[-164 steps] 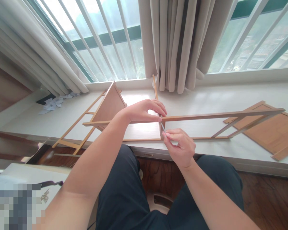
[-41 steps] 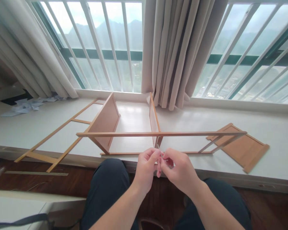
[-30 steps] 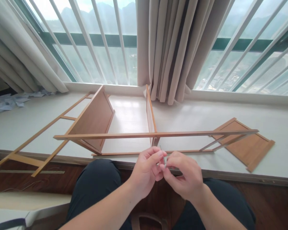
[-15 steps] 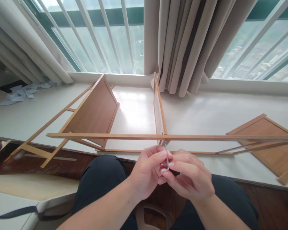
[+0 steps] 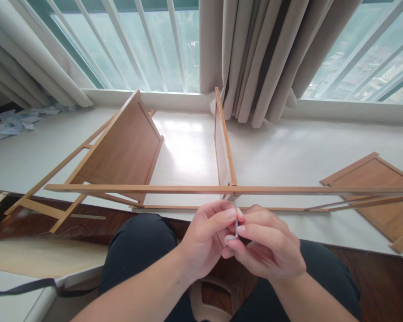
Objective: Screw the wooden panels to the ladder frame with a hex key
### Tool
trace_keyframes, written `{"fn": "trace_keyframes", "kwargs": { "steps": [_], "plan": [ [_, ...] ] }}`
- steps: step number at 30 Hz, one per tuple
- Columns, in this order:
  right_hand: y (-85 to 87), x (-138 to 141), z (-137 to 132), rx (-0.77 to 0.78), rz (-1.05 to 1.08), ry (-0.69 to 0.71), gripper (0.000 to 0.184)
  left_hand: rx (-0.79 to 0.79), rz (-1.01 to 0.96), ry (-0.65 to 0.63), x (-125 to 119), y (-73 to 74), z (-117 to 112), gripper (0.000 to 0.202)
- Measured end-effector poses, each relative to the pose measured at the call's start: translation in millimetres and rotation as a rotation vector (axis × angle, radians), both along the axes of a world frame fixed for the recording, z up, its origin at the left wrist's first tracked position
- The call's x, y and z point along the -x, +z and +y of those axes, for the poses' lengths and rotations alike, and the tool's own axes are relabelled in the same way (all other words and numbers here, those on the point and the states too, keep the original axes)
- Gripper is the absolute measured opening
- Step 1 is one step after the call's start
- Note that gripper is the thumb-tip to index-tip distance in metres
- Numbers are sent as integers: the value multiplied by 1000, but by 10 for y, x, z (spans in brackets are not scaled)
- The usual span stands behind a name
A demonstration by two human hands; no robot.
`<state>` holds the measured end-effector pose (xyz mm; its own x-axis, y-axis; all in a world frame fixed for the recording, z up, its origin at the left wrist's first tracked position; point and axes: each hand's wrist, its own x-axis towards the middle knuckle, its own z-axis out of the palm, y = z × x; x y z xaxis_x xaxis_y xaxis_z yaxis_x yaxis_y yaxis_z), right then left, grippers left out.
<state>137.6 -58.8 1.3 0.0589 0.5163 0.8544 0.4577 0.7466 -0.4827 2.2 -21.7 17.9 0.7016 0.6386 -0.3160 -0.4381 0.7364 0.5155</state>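
Left hand [image 5: 203,239], earlier over wooden rail [image 5: 174,189], now lowered beside right hand [image 5: 275,246]; fingers [image 5: 255,230] of both clamped on bent metal key [image 5: 236,223], tip at rail beside standing panel [image 5: 222,143]; whether seated, cannot tell.

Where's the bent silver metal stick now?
In the head view, the bent silver metal stick is below and right of centre, held between the left hand and the right hand, its upper end at the long brown wooden bar.

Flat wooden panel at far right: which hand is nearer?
Right. The right hand is left of the panel; the left hand is farther left, beside the right.
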Motion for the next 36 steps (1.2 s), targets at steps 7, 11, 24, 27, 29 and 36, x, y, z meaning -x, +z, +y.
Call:
{"fn": "trace_keyframes", "kwargs": {
  "steps": [7, 11, 24, 27, 29, 36],
  "plan": [
    [9, 1, 11, 6, -9, -5, 21, 0, -9, 13, 1, -8, 1, 25],
    [-3, 19, 21, -3, 2, -9, 23, -7, -20, 13, -1, -21, 9, 24],
    [3, 43, 9, 21, 34, -36, 26, 13, 19, 23, -25, -28, 23, 27],
    [-2, 44, 7, 27, 42, -40, 27, 7, 38, 27, -27, -36, 26, 28],
    [-7, 46, 8, 27, 44, -49, 28, 1, 46, 24, -30, -36, 29, 30],
    [-22, 74, 25, 10, 77, -41, 25, -4, 15, 23, -41, -47, 26, 28]
  ]
}}
